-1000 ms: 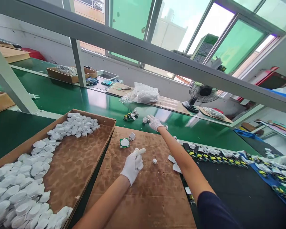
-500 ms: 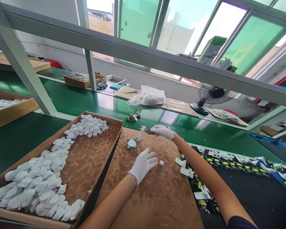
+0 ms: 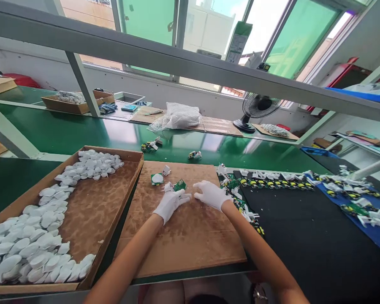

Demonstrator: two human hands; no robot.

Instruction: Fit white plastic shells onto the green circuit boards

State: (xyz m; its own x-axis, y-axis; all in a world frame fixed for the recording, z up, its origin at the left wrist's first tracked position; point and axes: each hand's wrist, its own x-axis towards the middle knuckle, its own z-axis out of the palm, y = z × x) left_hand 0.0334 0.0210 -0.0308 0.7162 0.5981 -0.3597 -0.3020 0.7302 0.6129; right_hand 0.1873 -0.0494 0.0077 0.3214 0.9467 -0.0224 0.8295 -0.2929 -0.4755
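My left hand (image 3: 170, 204) and my right hand (image 3: 210, 195), both in white gloves, are close together over a brown cardboard sheet (image 3: 183, 240). A small green circuit board (image 3: 180, 185) sits right at my left fingertips, with a white plastic piece (image 3: 168, 187) beside it. I cannot tell whether those fingers grip the board. My right fingers are spread, nothing visible in them, a short way from that board. Further left, a green board with a white round disc (image 3: 157, 179) lies on the cardboard, and a white plug-like part (image 3: 166, 170) lies just above it.
A brown tray (image 3: 96, 211) left of the cardboard holds many white oval caps (image 3: 25, 240). Rows of boards with white parts lie on a black mat (image 3: 291, 219) and a blue mat (image 3: 361, 215). Small board clusters (image 3: 148, 146) sit on the green bench (image 3: 82, 135).
My right hand has come back from the far edge of the cardboard toward my left hand. A green board now lies at my left fingertips. The view has shifted downward and left.
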